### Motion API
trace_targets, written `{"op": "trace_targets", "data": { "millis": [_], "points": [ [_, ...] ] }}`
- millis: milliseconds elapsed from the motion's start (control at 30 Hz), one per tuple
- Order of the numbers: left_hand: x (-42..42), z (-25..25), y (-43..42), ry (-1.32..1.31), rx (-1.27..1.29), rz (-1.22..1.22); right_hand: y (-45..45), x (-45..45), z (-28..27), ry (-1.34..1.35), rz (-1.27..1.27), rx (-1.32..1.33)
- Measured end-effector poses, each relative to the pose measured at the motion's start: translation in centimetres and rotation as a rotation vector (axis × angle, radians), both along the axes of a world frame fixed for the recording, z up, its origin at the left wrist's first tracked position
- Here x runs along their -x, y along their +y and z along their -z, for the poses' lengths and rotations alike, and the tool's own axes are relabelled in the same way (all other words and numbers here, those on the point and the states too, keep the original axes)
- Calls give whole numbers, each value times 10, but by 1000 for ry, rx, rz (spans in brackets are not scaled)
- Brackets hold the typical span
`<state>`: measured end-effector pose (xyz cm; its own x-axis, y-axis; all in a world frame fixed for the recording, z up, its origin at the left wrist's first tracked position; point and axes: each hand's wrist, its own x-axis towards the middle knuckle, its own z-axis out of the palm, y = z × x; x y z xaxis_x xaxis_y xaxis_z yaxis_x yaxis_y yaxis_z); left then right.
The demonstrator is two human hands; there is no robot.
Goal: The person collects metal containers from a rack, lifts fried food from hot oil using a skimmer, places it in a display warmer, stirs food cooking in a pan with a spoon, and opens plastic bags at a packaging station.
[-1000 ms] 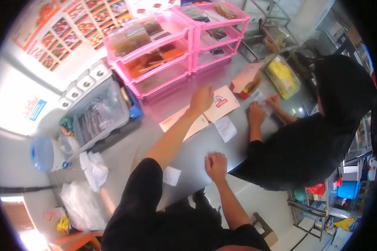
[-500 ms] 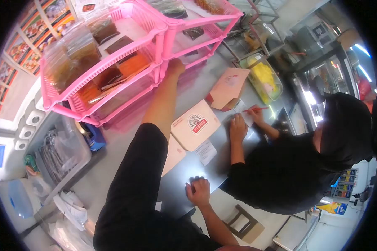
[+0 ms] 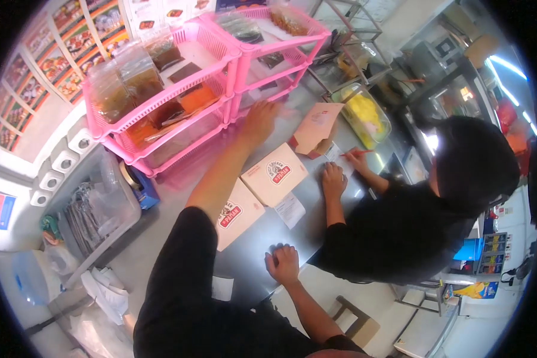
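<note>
My left hand (image 3: 260, 123) is at the end of my outstretched arm, just in front of the stacked pink baskets (image 3: 237, 74). Its fingers are smeared by motion, so I cannot see whether anything is in them. Below my left forearm lie a carton box (image 3: 274, 174) with a printed chicken logo and a second carton box (image 3: 237, 215), partly covered by the arm. A paper slip (image 3: 290, 210) touches the first box. Near the metal table's front edge, my right hand (image 3: 283, 264) rests with its fingers curled in, holding nothing visible.
To the right, a co-worker in black (image 3: 400, 232) leans over the table, writing with a red pen (image 3: 358, 152) on a slip. An open carton (image 3: 317, 128) stands beyond. A tub with yellow contents (image 3: 367, 113) is at the back; a grey bin (image 3: 116, 221) at left.
My left hand has drawn back from the lower tier of the pink baskets, slightly towards the right. My view has shifted a little. My right hand stays on the table.
</note>
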<state>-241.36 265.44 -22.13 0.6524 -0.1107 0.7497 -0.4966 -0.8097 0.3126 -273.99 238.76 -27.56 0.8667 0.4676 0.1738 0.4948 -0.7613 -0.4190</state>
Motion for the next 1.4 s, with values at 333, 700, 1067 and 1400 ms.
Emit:
{"op": "trace_targets", "data": {
  "millis": [333,700,1067,1400],
  "points": [
    [281,-170,-34,626,1202,334,-6,-11,-63,513,56,-723],
    [319,-242,-65,371,541,402,-8,-17,-301,-10,-93,-926],
    [405,-246,-82,398,147,248,-30,9,-304,-21,-528,-621],
    [431,-214,-102,738,216,261,-32,40,-291,183,-390,-323]
  ]
}}
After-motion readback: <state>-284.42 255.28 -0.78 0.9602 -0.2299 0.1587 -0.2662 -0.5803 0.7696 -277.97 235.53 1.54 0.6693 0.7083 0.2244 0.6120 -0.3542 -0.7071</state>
